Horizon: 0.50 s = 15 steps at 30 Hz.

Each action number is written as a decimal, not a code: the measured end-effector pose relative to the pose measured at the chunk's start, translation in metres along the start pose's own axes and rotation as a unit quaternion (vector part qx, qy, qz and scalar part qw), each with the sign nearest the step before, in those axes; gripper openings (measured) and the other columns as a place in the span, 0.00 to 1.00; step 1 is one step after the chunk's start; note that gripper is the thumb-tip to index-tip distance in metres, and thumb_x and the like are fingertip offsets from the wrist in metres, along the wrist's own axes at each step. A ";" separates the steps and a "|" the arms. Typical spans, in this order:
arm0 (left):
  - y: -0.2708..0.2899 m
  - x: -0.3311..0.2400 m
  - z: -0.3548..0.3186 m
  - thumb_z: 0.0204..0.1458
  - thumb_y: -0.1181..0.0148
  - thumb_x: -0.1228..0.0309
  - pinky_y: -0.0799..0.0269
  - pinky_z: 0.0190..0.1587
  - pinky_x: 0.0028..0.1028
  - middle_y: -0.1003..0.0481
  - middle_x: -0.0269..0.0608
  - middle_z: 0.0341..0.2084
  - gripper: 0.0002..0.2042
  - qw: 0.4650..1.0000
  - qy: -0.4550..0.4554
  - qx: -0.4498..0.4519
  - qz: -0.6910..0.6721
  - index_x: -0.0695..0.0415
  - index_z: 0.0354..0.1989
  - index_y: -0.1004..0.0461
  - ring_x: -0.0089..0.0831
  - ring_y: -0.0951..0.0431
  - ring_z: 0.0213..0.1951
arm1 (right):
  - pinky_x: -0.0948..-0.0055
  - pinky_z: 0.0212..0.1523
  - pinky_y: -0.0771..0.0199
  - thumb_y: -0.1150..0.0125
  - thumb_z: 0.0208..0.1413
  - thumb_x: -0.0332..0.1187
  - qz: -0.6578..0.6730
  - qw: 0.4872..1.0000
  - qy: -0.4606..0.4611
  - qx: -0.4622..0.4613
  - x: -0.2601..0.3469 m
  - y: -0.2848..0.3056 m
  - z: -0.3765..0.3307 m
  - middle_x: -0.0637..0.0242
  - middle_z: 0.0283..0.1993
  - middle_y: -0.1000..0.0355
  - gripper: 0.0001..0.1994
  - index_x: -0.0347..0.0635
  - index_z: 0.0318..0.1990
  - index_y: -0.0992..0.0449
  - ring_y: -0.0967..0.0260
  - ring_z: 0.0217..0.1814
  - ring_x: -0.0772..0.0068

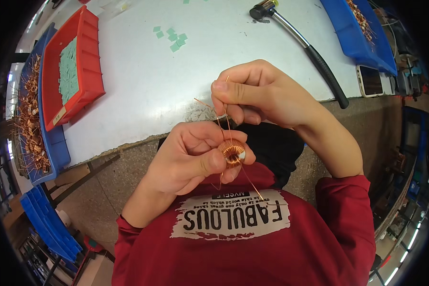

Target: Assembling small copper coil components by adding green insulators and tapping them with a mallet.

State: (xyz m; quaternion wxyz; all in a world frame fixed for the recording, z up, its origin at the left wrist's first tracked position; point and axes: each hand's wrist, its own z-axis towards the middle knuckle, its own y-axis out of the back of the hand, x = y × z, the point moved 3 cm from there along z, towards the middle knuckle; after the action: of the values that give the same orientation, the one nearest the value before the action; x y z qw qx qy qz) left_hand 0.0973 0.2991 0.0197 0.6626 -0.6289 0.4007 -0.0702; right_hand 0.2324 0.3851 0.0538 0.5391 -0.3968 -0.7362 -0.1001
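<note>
My left hand (190,155) is closed around a ring-shaped coil (233,151) wound with copper wire, in front of my chest just off the table's near edge. A pale patch shows on the coil's right side. Loose copper wire ends stick out from it, upward and downward. Above the coil, my right hand (252,93) pinches one long upright copper wire (229,125) between thumb and forefinger. A second wire end leans up and left, free of the fingers. The left fingers partly hide the coil's far side.
A red bin (88,71) of green squares stands at left beside a blue bin (57,148) of copper coils. Loose green squares (175,47) lie on the white table (133,95). A hammer (314,55), a phone (370,81) and another blue bin (362,47) are at right.
</note>
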 end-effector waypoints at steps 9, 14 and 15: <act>-0.002 -0.018 0.001 0.55 0.47 0.71 0.31 0.32 0.21 0.29 0.58 0.41 0.19 0.989 -0.136 -0.046 0.040 0.69 0.52 0.38 0.31 0.28 0.29 | 0.84 0.21 0.46 0.40 0.46 0.28 -0.141 0.955 0.224 -0.136 0.001 -0.004 -0.055 0.70 0.24 0.36 0.04 0.39 0.28 0.22 0.44 0.21 0.83; 0.002 -0.017 0.004 0.57 0.49 0.69 0.31 0.34 0.21 0.30 0.57 0.42 0.19 0.989 -0.123 -0.035 0.073 0.68 0.53 0.40 0.30 0.29 0.31 | 0.83 0.21 0.46 0.34 0.38 0.28 -0.284 0.888 0.298 -0.206 -0.004 -0.024 -0.071 0.71 0.22 0.37 0.06 0.40 0.26 0.22 0.45 0.21 0.81; 0.002 -0.016 0.004 0.57 0.49 0.69 0.31 0.34 0.21 0.30 0.57 0.42 0.19 0.989 -0.124 -0.036 0.073 0.68 0.53 0.40 0.30 0.29 0.31 | 0.83 0.21 0.46 0.34 0.38 0.28 -0.284 0.888 0.298 -0.205 -0.006 -0.023 -0.071 0.71 0.22 0.37 0.06 0.40 0.26 0.22 0.45 0.21 0.81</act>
State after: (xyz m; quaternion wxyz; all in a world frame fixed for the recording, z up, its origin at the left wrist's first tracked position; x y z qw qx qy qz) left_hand 0.0877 0.3124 0.0244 0.6874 -0.6251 0.3628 0.0710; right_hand 0.2680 0.3261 0.0836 0.5880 -0.2244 -0.5852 -0.5113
